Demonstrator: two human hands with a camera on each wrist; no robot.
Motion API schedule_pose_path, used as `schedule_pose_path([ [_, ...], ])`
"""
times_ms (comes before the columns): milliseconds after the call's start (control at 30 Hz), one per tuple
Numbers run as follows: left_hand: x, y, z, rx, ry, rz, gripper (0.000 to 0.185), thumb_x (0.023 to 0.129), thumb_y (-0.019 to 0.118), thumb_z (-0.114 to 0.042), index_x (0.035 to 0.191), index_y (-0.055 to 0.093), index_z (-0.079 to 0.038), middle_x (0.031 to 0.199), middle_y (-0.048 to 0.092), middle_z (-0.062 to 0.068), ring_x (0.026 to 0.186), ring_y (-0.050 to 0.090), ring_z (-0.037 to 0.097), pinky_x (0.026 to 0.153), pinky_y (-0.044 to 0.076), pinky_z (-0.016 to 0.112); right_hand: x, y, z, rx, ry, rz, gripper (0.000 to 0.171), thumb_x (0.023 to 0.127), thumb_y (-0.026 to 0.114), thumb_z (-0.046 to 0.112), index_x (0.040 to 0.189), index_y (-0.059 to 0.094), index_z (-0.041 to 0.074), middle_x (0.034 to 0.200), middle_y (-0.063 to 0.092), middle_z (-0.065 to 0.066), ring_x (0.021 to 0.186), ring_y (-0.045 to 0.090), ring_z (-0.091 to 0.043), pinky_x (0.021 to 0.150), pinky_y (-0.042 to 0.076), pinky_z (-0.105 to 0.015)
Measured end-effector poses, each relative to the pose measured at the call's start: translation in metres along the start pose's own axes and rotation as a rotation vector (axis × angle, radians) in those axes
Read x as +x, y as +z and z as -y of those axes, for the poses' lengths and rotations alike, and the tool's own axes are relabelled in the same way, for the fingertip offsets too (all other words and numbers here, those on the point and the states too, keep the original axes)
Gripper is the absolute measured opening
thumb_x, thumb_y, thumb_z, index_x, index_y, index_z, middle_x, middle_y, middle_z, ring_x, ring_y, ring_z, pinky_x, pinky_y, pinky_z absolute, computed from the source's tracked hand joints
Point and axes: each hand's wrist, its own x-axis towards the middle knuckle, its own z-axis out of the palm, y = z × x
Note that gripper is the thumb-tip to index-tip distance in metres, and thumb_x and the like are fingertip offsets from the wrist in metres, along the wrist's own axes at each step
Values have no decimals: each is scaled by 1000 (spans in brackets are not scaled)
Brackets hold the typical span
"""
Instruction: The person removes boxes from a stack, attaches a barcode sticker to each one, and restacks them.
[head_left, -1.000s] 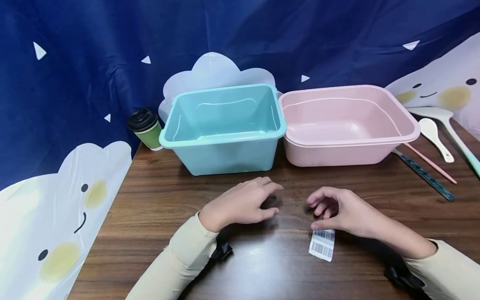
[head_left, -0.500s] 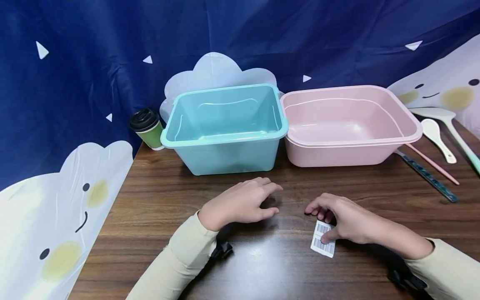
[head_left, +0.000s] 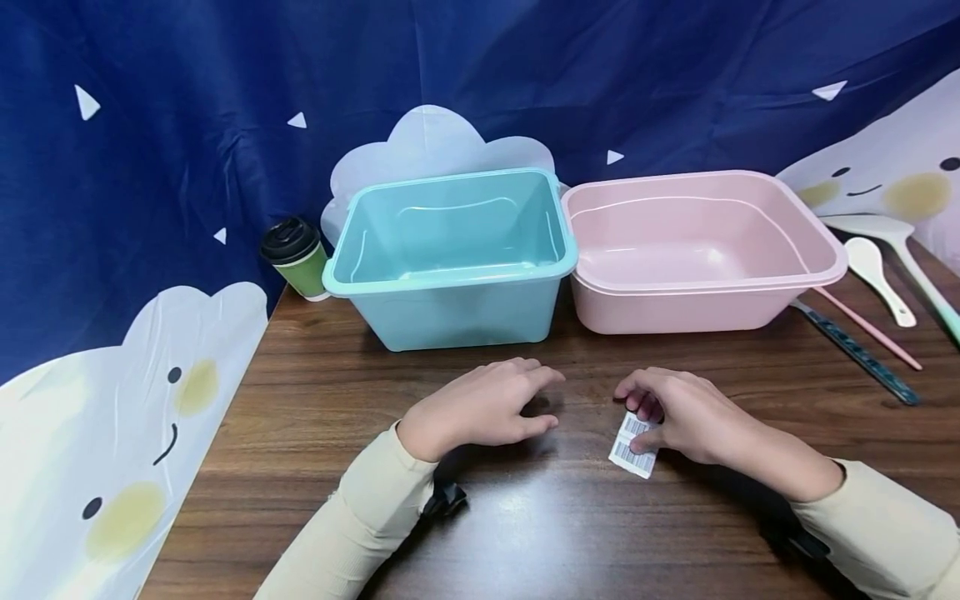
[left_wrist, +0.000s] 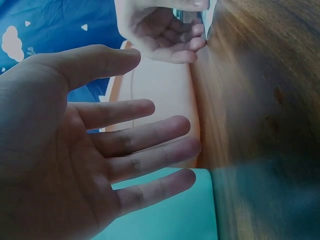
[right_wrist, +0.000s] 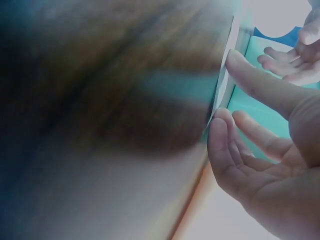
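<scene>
A small white label with printed barcodes [head_left: 624, 457] is at my right hand [head_left: 693, 421], over the dark wooden table [head_left: 315, 492]. The thumb presses on it, and the curled fingertips meet its far edge; in the right wrist view the label [right_wrist: 223, 85] appears edge-on as a thin strip along the thumb and fingertips. My left hand [head_left: 480, 407] hovers palm down left of the label, its fingers spread and holding nothing. The left wrist view shows that same hand [left_wrist: 110, 145] with relaxed fingers, and the right hand [left_wrist: 165, 32] beyond it.
A light blue tub [head_left: 457, 312] and a pink basin [head_left: 675, 310] stand side by side at the back. Left of them is a green lidded paper cup [head_left: 306, 275]. A white spoon [head_left: 873, 271], a ladle [head_left: 911, 258] and a dark patterned handle [head_left: 858, 354] lie at right.
My right thumb has come down onto the label, then hand and label have shifted away from me and slightly left. The left hand has hardly moved.
</scene>
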Motion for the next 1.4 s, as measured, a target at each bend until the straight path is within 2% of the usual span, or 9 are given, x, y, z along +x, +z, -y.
schedule_pose_path([
  [300,1,1,1,-7,4,16,52,99,62,-40,144,53,-16,132,63,-1,123,61,16,104,50,34,4,0,-1,35,-16,5,47,65,95,15,104,69,8,85,66,9,76,58,-1,65,51,-22],
  [567,1,3,1,-25,20,15,50,99,62,-38,142,55,-15,127,65,0,115,63,14,100,52,32,13,0,4,112,-76,31,41,71,84,-5,107,68,5,87,67,6,76,58,-1,66,53,-21],
  [667,1,3,1,-25,22,17,50,99,63,-39,142,55,-15,125,65,0,112,63,13,98,52,32,15,0,7,99,-86,42,42,71,85,-1,109,69,6,92,69,5,79,60,-4,69,54,-24],
  [800,1,3,0,-26,24,18,50,99,63,-39,142,55,-15,120,66,-1,105,63,12,94,53,31,16,-1,10,37,-62,71,51,68,93,18,112,69,10,100,68,3,85,61,-8,74,54,-30],
  [967,1,3,0,-17,31,19,48,98,65,-38,139,57,-15,114,65,-2,98,61,10,90,53,30,15,-1,11,-41,-45,70,57,64,95,26,113,69,11,98,67,4,86,61,-9,74,52,-34],
  [1133,1,3,-1,-18,39,29,44,98,65,-38,135,59,-16,108,64,-3,92,58,9,86,53,29,17,-2,9,-54,-40,48,53,65,95,21,110,69,9,89,66,7,80,61,-7,72,52,-32],
  [1400,2,4,-1,-20,48,20,43,98,64,-38,136,60,-17,109,65,-3,92,58,9,85,53,29,22,-2,10,72,-78,2,42,71,88,1,108,69,5,93,70,0,81,63,-8,72,56,-28],
])
